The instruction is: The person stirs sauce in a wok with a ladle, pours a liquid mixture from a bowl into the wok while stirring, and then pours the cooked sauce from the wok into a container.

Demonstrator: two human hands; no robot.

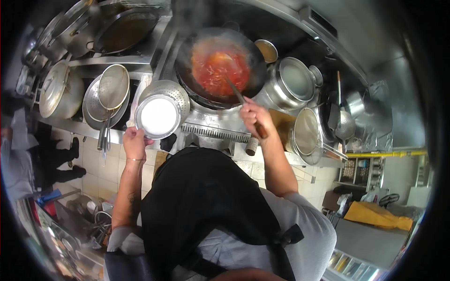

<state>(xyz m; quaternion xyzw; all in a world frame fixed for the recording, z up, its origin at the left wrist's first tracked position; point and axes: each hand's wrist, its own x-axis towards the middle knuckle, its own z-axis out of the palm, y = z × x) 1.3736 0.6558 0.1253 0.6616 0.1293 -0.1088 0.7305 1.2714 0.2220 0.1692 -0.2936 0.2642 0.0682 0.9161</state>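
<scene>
My right hand (255,117) is closed around the wooden grip of a long-handled wok utensil (234,89). Its metal shaft runs down into red sauce (213,70), which hides the head, so I cannot tell whether it is a ladle or a spatula. The sauce lies in a big dark wok (257,86) on the stove, with steam above it. On the left, my left hand (135,143) pinches the near rim of a round metal bowl (139,122) containing something smooth and white (160,115). This bowl overlaps a perforated metal strainer (176,91) beside the wok.
Left of the bowl are a fine-mesh strainer (114,86) over a colander and a lidded pot (52,96). A steel pot (296,79) of cloudy liquid, another strainer (306,131) and a skimmer (345,125) stand right. A person's dark-clad legs (58,154) show at far left.
</scene>
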